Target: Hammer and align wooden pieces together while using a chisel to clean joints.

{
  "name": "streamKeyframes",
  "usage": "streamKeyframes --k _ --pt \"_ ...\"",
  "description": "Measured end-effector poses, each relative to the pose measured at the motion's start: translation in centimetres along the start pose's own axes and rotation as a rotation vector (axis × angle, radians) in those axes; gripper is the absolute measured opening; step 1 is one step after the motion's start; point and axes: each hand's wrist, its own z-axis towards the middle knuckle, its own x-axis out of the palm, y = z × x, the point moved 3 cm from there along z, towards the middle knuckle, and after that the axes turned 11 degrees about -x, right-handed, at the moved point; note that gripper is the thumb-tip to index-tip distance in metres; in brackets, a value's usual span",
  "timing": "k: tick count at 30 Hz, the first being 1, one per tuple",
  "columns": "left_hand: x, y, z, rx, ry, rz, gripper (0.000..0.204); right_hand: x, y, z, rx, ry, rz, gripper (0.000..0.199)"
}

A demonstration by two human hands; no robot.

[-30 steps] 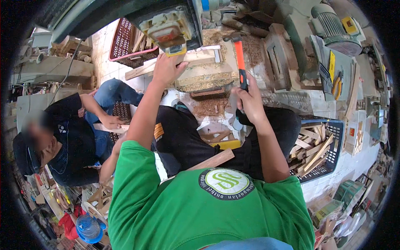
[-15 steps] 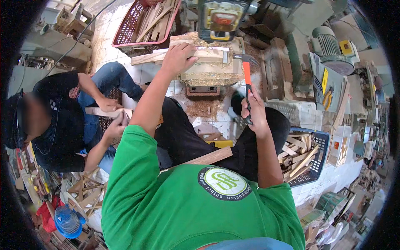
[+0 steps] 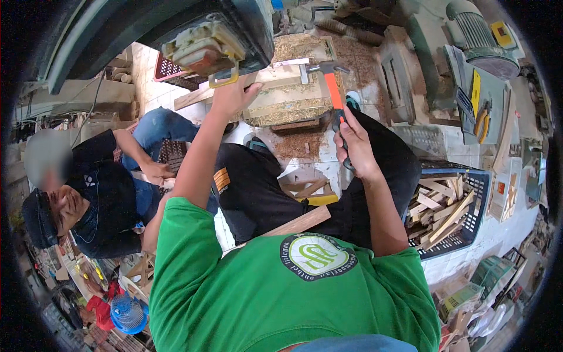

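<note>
My right hand [image 3: 356, 146] is closed round the dark lower grip of a claw hammer [image 3: 335, 92] with an orange shaft. The hammer's head is beside a small metal piece [image 3: 304, 74] at the right end of a pale wooden piece [image 3: 280, 77]. This wood lies on a low, sawdust-covered wooden work block [image 3: 287, 108]. My left hand [image 3: 231, 100] holds the wood near its left part, with the thumb pointing right; its fingers are partly hidden behind a dark overhead machine part [image 3: 205, 50] with a yellow clip. A wooden strip [image 3: 299, 221] lies across my lap.
A co-worker [image 3: 94, 182] sits at my left, hands low near my left arm. A dark crate [image 3: 478, 217] of wood offcuts stands at my right. Behind the work block is a red basket [image 3: 167, 70]. Pliers [image 3: 483, 123] and a motor [image 3: 478, 38] are at the far right.
My view has shifted, and the overhead machine part now covers more at the upper left. The hammer head has come slightly left, closer to the wood's end. My left hand stays on the wood.
</note>
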Motion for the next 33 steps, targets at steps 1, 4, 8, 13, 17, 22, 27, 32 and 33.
streamKeyframes --k 1,4,8,13,17,22,27,32,33 --pt "0.2 0.1 0.0 -0.046 0.038 -0.019 0.046 -0.1 0.0 0.0 -0.005 -0.013 0.025 0.057" --pt "0.3 -0.1 0.1 -0.091 0.090 -0.055 0.045 -0.2 -0.1 0.4 0.010 -0.018 0.008 0.057" --pt "-0.1 -0.4 0.2 -0.056 0.051 -0.052 0.044 -0.5 -0.1 0.5 -0.018 -0.010 0.040 0.058" --pt "0.4 -0.1 0.2 -0.135 0.112 -0.051 0.043 -0.1 -0.4 0.5 -0.045 -0.034 0.000 0.058" --pt "0.5 0.1 0.1 -0.119 0.094 -0.063 0.043 0.0 -0.5 0.5 -0.032 -0.057 0.033 0.058" --pt "0.2 -0.1 0.2 -0.116 0.117 -0.084 0.046 -0.1 -0.6 0.5 0.023 -0.020 -0.029 0.058" --pt "0.0 -0.4 0.3 -0.062 0.085 -0.083 0.047 0.1 -0.4 0.2 -0.028 -0.104 0.080 0.058" --pt "0.0 -0.3 0.3 -0.062 0.066 -0.095 0.047 -0.2 -0.1 0.5 0.025 -0.021 -0.009 0.059" --pt "0.0 -0.3 0.3 -0.071 0.078 -0.092 0.046 -0.1 -0.3 0.3 0.024 -0.032 0.015 0.059"
